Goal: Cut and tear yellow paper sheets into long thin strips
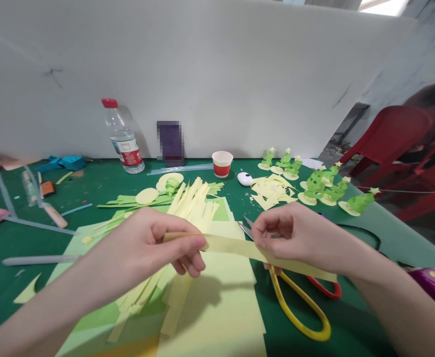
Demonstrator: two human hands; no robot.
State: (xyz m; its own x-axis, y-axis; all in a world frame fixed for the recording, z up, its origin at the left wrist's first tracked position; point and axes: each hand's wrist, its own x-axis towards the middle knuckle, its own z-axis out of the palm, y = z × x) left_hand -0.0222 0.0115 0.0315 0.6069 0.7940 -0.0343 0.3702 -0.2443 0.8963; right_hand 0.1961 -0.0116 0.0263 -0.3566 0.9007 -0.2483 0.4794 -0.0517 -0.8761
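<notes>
Yellow paper strip (236,245) pinched between thumb and fingers of left hand (176,243) and right hand (282,233), stretched above stacked paper (217,307). Scissors (301,307) under right hand; beyond, cut strips (193,201), red-and-white cup (222,164), bottle (126,144).

Bottle label (129,153): lettering too small to read.

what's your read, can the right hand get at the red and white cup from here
Probably yes: the right hand is pinching the paper strip, but only low things, like the paper scraps, seem to lie towards the cup.
</notes>
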